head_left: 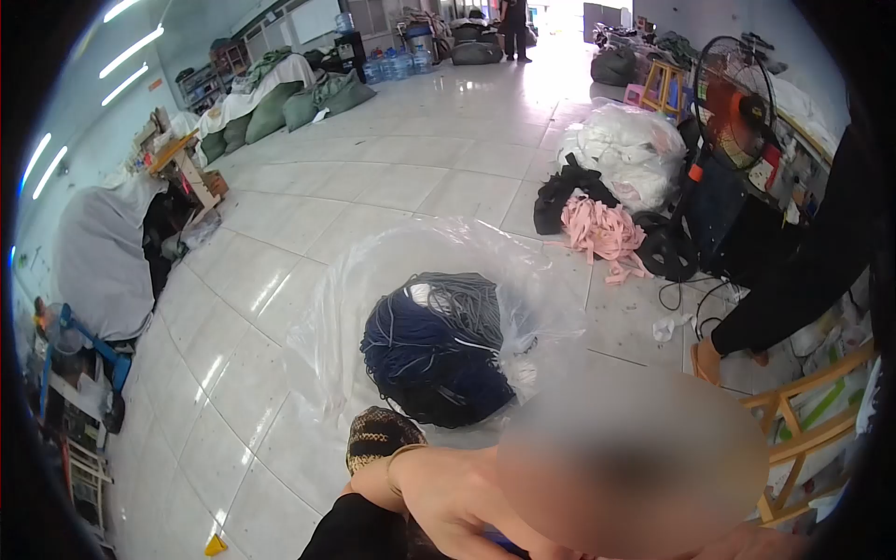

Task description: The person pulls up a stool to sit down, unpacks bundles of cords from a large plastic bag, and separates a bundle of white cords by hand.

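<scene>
Bare skin, which seems to be my left hand, fills the lower middle close to the camera. A large blurred patch covers much of it and hides the fingers. More skin at the bottom right edge may be my right hand; what it holds cannot be made out. Just beyond lies a bundle of navy, grey and black cord on a spread sheet of clear plastic. A brown and cream patterned knit item and black cloth show beside the skin at lower left.
Pink fabric strips, a white plastic-wrapped bundle and a standing fan are at right. A person's dark-clothed leg stands near a wooden frame. Green sacks line the left; another person stands far back.
</scene>
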Demonstrator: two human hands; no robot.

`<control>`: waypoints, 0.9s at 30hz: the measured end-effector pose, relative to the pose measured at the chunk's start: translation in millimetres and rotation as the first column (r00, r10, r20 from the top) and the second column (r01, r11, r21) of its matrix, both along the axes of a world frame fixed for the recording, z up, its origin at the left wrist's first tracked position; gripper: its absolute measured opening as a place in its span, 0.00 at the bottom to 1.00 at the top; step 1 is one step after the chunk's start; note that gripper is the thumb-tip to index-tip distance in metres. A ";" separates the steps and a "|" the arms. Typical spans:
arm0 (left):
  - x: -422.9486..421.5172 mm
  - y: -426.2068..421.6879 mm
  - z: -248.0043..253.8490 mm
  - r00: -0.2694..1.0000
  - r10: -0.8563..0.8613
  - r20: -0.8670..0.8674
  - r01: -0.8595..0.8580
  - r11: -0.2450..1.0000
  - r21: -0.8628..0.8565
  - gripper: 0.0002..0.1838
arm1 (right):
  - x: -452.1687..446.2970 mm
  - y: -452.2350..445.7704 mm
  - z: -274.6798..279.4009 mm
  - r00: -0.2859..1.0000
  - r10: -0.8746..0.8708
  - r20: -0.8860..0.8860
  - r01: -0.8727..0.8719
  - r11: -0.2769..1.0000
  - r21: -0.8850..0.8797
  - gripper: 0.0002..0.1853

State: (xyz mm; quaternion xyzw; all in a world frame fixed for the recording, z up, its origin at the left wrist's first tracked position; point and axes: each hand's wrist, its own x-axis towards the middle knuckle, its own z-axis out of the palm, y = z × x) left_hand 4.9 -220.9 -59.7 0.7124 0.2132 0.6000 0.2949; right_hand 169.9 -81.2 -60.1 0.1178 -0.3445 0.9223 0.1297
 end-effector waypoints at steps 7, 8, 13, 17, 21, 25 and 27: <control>0.6 16.5 -8.2 0.999 0.040 0.005 -0.040 0.999 0.014 0.09 | -23.5 4.5 -4.4 0.999 0.051 0.008 -0.051 0.998 -0.024 0.32; 0.3 16.6 -10.5 0.999 0.045 0.003 -0.045 0.999 0.005 0.09 | -23.3 4.8 -5.2 0.999 0.053 0.008 -0.053 0.998 -0.021 0.32; 2.9 15.9 -13.1 0.998 0.056 -0.016 -0.056 0.998 -0.019 0.09 | -18.8 4.3 -3.5 0.999 0.033 -0.001 -0.033 0.999 -0.039 0.33; 10.1 10.2 -12.0 0.997 0.071 -0.028 -0.071 0.997 0.002 0.10 | -26.4 -1.5 -2.2 1.000 0.004 -0.013 -0.005 0.997 -0.077 0.34; 13.2 6.3 -11.9 0.997 0.065 -0.033 -0.064 0.998 0.012 0.09 | -28.9 -10.6 3.6 0.999 0.005 -0.032 -0.008 0.996 -0.092 0.35; 11.7 4.1 -4.8 0.995 0.084 -0.055 -0.083 0.996 0.020 0.08 | -34.9 -11.1 5.3 1.000 -0.004 -0.026 0.001 0.994 -0.106 0.35; 12.8 1.4 -0.1 0.990 0.126 -0.069 -0.125 0.992 0.027 0.08 | -33.0 -7.8 0.5 1.000 0.001 -0.017 -0.003 0.993 -0.119 0.36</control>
